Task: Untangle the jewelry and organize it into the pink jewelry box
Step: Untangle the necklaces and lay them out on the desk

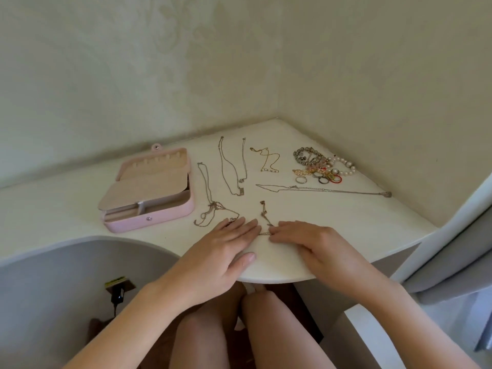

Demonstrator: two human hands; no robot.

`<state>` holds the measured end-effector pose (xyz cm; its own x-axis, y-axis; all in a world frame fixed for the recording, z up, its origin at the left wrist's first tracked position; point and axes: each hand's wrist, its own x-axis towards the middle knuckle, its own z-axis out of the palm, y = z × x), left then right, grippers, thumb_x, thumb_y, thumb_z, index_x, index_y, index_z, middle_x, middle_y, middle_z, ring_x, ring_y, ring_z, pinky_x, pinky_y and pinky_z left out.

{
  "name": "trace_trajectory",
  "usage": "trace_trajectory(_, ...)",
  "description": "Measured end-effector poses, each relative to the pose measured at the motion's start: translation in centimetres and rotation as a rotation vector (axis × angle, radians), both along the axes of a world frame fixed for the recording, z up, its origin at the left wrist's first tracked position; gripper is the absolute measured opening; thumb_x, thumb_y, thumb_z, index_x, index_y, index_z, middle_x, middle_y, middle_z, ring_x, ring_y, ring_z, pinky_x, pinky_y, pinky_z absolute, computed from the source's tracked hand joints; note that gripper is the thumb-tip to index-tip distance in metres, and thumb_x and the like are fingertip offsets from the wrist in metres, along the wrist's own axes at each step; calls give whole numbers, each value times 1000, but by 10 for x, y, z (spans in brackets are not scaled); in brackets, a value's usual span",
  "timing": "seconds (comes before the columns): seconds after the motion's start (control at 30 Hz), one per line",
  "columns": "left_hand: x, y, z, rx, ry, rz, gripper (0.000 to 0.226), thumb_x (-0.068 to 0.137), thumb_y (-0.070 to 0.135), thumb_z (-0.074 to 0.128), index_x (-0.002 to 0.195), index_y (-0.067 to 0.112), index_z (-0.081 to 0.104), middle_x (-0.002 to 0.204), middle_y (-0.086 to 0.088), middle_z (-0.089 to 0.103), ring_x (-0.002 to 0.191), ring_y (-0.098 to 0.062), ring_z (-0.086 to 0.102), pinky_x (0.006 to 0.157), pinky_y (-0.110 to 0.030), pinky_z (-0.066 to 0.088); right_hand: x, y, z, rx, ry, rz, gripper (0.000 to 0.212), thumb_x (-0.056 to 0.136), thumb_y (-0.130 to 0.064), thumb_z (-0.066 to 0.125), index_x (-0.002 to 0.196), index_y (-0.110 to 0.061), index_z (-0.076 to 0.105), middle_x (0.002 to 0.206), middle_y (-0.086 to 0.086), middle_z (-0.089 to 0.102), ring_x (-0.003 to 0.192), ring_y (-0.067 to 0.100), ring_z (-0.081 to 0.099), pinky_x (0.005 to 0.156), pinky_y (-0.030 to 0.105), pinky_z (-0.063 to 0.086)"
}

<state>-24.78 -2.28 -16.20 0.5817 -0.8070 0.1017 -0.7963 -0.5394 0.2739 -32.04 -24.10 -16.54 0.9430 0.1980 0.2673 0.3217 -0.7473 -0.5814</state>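
With your left hand (226,249) flat, fingers straight on the chain (264,233) lying between your fingertips, and your right hand (311,245) bent-fingered onto it (pinching or not, I cannot tell), draw the links apart slowly.

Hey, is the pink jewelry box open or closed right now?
Open. The pink jewelry box has its lid swung back, and front compartments show beneath a beige inner flap.

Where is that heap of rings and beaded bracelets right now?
In the head view, the heap sits at the far right of the table, near the wall corner, just beyond the long silver chain.
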Motion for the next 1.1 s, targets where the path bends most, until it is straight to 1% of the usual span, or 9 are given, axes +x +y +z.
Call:
trace_trajectory(0.07,-4,3,-1,27,-31,-22,59,93,54,16,147,30,20,152,17,14,143,-1,3,113,-14,-7,-4,-8,4,80,19,-81,51,85,12,39,108,-22,70,118,-12,63,118,-6,45,97,-2,25)
trace_trajectory(0.17,-6,6,0,46,-56,-55,57,94,52,15,147,32,19,154,15,14,143,-2,3,114,-17,-6,-2,-15,13,71,10,-152,51,86,13,38,105,-21,70,107,-19,61,103,-7,51,86,-5,28)
trace_trajectory(0.33,-10,12,0,56,-98,-75,55,96,52,16,148,31,18,155,12,14,144,-4,0,115,-20,-5,20,-18,20,-46,-29,-29,58,83,15,40,119,-24,64,126,-20,53,122,-4,45,99,-1,24)
trace_trajectory(0.47,-14,18,-2,57,-156,-84,54,100,48,16,148,24,18,154,11,16,144,-4,-5,115,-22,-5,31,-8,13,-247,29,131,62,86,12,36,135,-24,49,143,-10,43,136,8,33,110,15,17)
trace_trajectory(0.6,-18,23,-6,69,-162,-62,54,101,46,12,149,22,13,156,8,15,144,-4,-2,116,-24,-2,24,-20,13,-311,58,-130,58,95,0,31,146,-28,28,151,-4,32,140,12,26,110,17,12)
trace_trajectory(0.73,-23,19,-10,55,-124,-47,53,101,44,11,150,28,-2,156,10,10,143,-2,0,116,-21,-3,4,-46,14,-300,128,-401,55,96,-10,31,147,-29,24,152,1,31,136,22,33,107,28,27)
trace_trajectory(0.87,-27,11,-13,69,-204,-19,54,101,45,12,150,21,10,156,6,13,144,-6,6,115,-23,-3,-15,-61,7,-307,106,-548,52,94,-23,21,145,-20,32,150,0,34,135,22,34,108,31,28)
trace_trajectory(1.0,-29,7,-14,65,-197,13,56,101,44,9,150,17,15,155,4,17,143,-8,12,115,-24,2,-20,-69,5,-307,130,-652,48,97,-17,30,145,-16,33,154,2,27,141,19,22,112,26,17)
trace_trajectory(1.1,-33,1,-13,85,-231,76,58,102,43,8,146,12,28,151,-2,30,141,-13,24,113,-28,10,-20,-72,3,-361,125,-693,49,96,-22,27,143,-10,35,152,8,30,140,21,23,110,28,18)
